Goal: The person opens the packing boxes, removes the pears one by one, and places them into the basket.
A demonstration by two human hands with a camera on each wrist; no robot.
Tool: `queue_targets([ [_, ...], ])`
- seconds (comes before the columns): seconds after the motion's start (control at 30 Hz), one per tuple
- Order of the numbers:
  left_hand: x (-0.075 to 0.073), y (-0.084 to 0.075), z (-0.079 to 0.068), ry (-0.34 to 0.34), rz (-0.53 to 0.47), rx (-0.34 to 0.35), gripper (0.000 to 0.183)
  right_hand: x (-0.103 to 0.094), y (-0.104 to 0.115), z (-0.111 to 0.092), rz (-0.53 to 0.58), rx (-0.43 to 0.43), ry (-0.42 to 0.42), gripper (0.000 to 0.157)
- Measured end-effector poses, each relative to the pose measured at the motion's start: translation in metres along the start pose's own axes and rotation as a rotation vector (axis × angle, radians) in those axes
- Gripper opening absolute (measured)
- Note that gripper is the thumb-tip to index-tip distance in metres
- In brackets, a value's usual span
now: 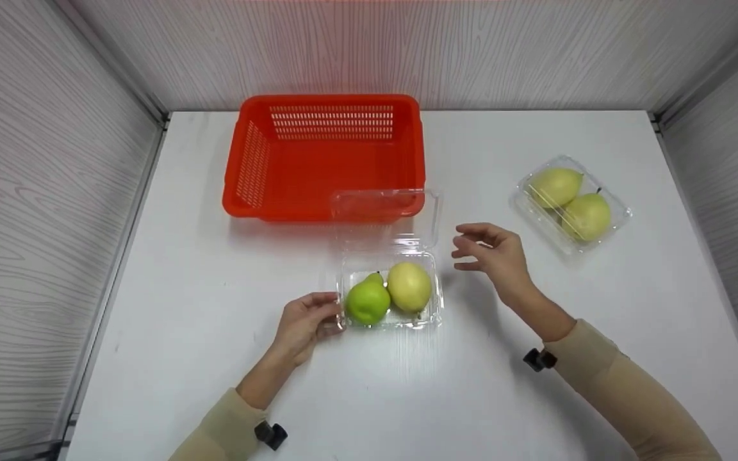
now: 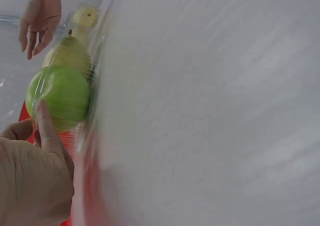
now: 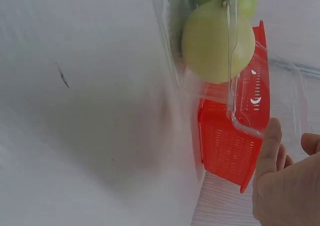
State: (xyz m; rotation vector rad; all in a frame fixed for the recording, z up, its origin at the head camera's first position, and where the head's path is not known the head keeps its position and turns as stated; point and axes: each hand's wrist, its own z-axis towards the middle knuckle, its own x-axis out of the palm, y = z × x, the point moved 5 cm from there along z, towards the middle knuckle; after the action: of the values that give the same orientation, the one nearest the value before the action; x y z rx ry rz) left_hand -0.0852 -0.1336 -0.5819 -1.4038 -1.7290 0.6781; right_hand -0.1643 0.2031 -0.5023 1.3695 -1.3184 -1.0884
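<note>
A clear plastic clamshell box point(image 1: 438, 315) lies on the table with its lid point(image 1: 385, 221) swung open toward the back. Inside it a green pear point(image 1: 368, 302) sits left of a yellow pear point(image 1: 409, 288). My left hand point(image 1: 305, 323) grips the box's left edge, its fingertips partly hidden by the plastic. In the left wrist view, one of its fingers point(image 2: 47, 128) lies along the wall by the green pear. To the right of the lid, my right hand point(image 1: 494, 256) hovers with fingers loosely bent and nothing in them.
A red perforated basket point(image 1: 324, 169) stands behind the box; the raised lid overlaps its front right corner in the head view. At the right back lies another clear box point(image 1: 564, 234) with two yellow pears point(image 1: 587, 216). Pale wood-patterned panels point(image 1: 439, 57) border the white table point(image 1: 170, 269).
</note>
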Motion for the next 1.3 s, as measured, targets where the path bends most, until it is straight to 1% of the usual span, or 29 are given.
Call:
queue_targets([
  [0.07, -0.001, 0.0, 0.0, -0.001, 0.003, 0.001, 0.021, 0.0, -0.006, -0.004, 0.025, 0.047, -0.002, 0.027],
  [0.13, -0.001, 0.0, 0.0, -0.005, 0.005, 0.001, 0.022, 0.0, -0.011, -0.007, 0.033, 0.075, -0.006, 0.029],
  [0.27, -0.001, -0.001, -0.001, 0.002, 0.018, 0.006, 0.024, 0.0, -0.023, -0.013, 0.059, 0.113, -0.014, 0.039],
  [0.37, 0.0, -0.001, -0.001, 0.005, 0.024, 0.008, 0.026, 0.001, -0.034, -0.017, 0.069, 0.16, 0.004, 0.048],
  [0.43, 0.0, -0.001, -0.001, 0.003, 0.02, 0.009, 0.026, 0.002, -0.041, -0.019, 0.062, 0.189, 0.024, 0.049],
  [0.73, 0.0, -0.001, -0.001, 0.0, 0.013, 0.007, 0.022, 0.013, -0.065, -0.034, 0.063, 0.289, 0.118, 0.048],
  [0.93, 0.0, -0.003, -0.002, -0.009, 0.016, 0.012, 0.023, 0.017, -0.073, -0.039, 0.102, 0.36, 0.13, 0.046],
  [1.13, 0.0, -0.004, -0.002, -0.011, 0.037, 0.007, 0.027, 0.018, -0.078, -0.038, 0.145, 0.387, 0.14, 0.041],
  [1.3, -0.001, -0.006, -0.003, 0.007, 0.051, 0.004, 0.032, 0.019, -0.08, -0.036, 0.183, 0.395, 0.161, 0.035],
])
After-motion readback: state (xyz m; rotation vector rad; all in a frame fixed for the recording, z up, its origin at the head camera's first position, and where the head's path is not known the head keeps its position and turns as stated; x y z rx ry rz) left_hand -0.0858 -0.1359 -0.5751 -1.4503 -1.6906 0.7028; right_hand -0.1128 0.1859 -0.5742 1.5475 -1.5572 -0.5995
